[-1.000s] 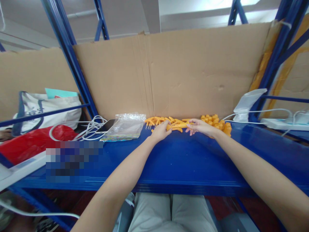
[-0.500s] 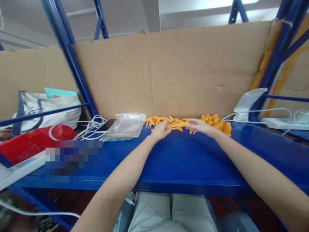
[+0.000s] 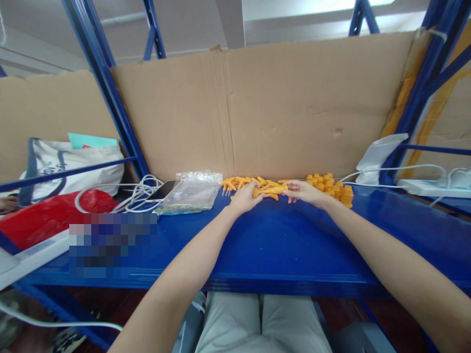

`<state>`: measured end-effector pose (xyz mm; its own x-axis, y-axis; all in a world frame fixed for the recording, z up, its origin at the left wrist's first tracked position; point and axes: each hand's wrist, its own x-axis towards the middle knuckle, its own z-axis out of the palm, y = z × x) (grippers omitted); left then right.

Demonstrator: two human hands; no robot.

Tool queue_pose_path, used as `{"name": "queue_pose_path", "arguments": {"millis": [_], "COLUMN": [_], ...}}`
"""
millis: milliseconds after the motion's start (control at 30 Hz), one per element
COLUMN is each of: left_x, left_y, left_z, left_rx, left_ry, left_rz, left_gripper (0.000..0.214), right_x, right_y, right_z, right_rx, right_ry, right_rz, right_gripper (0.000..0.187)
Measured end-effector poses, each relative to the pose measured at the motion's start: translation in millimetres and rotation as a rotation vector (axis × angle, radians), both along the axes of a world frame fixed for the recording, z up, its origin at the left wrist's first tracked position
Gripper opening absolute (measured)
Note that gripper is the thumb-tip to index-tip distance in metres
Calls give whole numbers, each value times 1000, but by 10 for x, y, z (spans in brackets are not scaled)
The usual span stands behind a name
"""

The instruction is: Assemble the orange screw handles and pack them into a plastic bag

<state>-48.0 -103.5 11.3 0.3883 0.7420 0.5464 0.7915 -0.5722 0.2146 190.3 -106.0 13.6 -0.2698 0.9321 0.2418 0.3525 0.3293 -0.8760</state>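
The grip of the left hand (image 3: 246,197) is closed on the left end of a long orange plastic piece (image 3: 278,189), held at the centre of the frame, and the grip of the right hand (image 3: 300,191) pinches its right end with the fingertips. How firm either hold is, I cannot tell. The likeliest trouble seems a slip: the right fingertips appear to have only the tip, so a twist or pull could free the piece. If dropped, it could be lost among the loose curved orange plastic pieces (image 3: 239,182) just behind it, which match its colour. Thin metal spirals (image 3: 225,193) at the pile's left edge could prick or snag the left hand if it strays that way. A backward swing of the right wrist could knock the clustered orange plastic cup-like parts (image 3: 326,184), right of centre.

Behind everything, a tall brown cardboard sheet (image 3: 287,113) limits reach toward the back of the glossy blue surface (image 3: 272,245). Left of centre lie a clear plastic bag (image 3: 195,193), a dark-screened phone (image 3: 164,191) partly beneath it, and tangled white cables (image 3: 138,202) that could catch a sleeve or forearm. A red plastic bag (image 3: 66,215) crowds the left edge.
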Motion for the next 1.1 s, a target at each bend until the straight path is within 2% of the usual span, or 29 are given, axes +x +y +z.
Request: {"name": "queue_pose_path", "arguments": {"millis": [300,533,867,967,1100], "left_x": [5,9,9,12,11], "left_y": [7,5,-6,-9,-2], "left_z": [-7,-13,-6,0,1], "left_rx": [22,27,32,24,19], "left_ry": [-74,-48,-41,-46,-62], "left_rz": [-8,0,-4,-13,-33], "left_gripper": [21,22,23,23,22], "right_x": [-39,-71,-208,-150,-28], "right_y": [-67,-115,-168,-152,-123], "right_z": [63,82,96,83,62], "right_rx": [3,-1,-200,-198,-115], "right_ry": [-3,-52,-96,-82,-8], "right_rz": [-1,5,-147,-102,18], "right_gripper": [28,45,55,52,39]}}
